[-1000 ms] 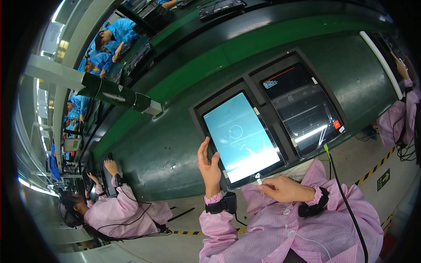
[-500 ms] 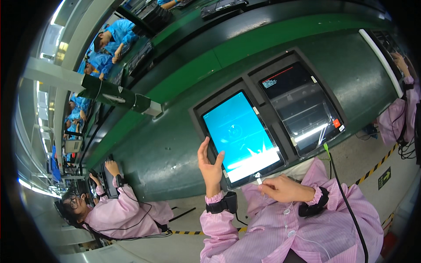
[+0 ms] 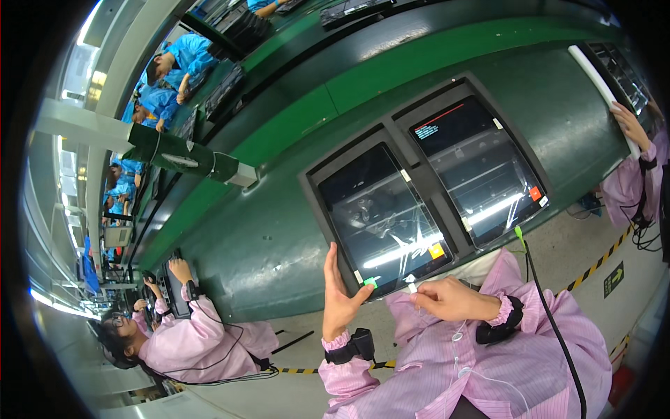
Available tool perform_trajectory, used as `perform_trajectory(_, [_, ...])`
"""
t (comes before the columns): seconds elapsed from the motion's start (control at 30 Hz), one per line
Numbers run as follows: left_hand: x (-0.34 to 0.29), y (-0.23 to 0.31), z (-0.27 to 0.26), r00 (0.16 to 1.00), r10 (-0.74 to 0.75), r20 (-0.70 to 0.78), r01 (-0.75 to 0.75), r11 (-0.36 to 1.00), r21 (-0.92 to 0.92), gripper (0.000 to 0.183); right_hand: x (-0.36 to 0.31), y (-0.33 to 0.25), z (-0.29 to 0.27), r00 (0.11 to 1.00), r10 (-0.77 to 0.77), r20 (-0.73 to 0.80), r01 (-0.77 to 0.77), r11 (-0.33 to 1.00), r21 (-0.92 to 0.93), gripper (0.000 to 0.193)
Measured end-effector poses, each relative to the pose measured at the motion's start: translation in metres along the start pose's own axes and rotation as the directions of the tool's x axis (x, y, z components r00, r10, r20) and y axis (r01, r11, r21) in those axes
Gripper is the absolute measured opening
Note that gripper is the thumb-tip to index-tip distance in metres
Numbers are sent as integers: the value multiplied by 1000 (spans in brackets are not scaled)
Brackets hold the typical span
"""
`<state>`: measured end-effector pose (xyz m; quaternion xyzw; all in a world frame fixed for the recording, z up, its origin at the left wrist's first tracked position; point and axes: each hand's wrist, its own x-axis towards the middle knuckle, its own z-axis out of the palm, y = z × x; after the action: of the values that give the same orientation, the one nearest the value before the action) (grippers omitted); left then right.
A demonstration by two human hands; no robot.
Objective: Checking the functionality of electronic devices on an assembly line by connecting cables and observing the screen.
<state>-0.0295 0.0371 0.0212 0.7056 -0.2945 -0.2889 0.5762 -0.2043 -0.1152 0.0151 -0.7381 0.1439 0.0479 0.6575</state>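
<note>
A tablet (image 3: 377, 209) with a dark, reflective screen lies in the left bay of a black tray (image 3: 420, 176). Small yellow and green squares glow along the lower part of its screen. My left hand (image 3: 340, 307) is open at the tablet's lower left corner, fingers stretched along the edge and thumb on the green square. With thumb and fingers closed, my right hand (image 3: 457, 300) pinches a white cable plug (image 3: 412, 285) at the tablet's bottom edge. Whether the plug is fully seated cannot be made out. A second tablet (image 3: 481, 174), showing small text lines, lies in the right bay.
The tray rests on a green bench (image 3: 279, 237). A black cable with a green tip (image 3: 520, 234) hangs at the bench's front edge. Another person (image 3: 202, 335) in pink works at the left, and another person's hand (image 3: 630, 126) is at the far right by a white bar.
The left tablet's screen has gone from bright blue to dark with coloured squares. My left hand has slid down, thumb now at the lower corner. My right hand stays at the plug.
</note>
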Motion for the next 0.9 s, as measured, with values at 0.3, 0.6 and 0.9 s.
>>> perform_trajectory(0.3, [-18,1,21,999,20,-25,-9,916,400,122,-4,26,15,997,-30,72,21,993,118,32])
perform_trajectory(0.6, [1,41,55,968,247,-39,-172,770,615,106,-60,2,-52,748,-338,-571,292,941,-173,21])
perform_trajectory(0.9, [38,57,172,844,366,393,-536,616,577,90,-92,38,-82,562,-52,-826,-161,972,-171,35])
